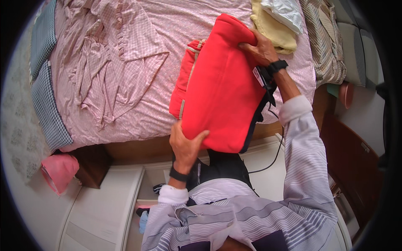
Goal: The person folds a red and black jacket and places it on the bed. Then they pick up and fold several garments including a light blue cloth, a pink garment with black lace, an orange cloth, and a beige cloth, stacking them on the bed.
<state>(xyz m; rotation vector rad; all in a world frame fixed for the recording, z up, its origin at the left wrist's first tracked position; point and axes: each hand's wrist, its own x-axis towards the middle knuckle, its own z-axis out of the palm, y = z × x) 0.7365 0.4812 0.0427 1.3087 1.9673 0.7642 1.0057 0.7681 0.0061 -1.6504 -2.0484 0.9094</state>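
A bright red folded garment (224, 92) with a dark edge along its lower right is held between my two hands above the front of the bed. My left hand (186, 144) grips its lower left corner, thumb on top and fingers hidden beneath. At the far right edge my right hand (263, 49) is closed on the cloth. The garment's exact kind does not show. Partly covered by it, a second red folded piece with beige trim (184, 81) lies on the bed.
Pink bedding covers the bed (163, 16), with a crumpled pink checked garment (121, 62) at left. Folded yellow clothing (276, 31) and white cloth (284, 12) lie far right. A black cable (279, 146) hangs by my right arm. An open drawer (146, 188) sits below left.
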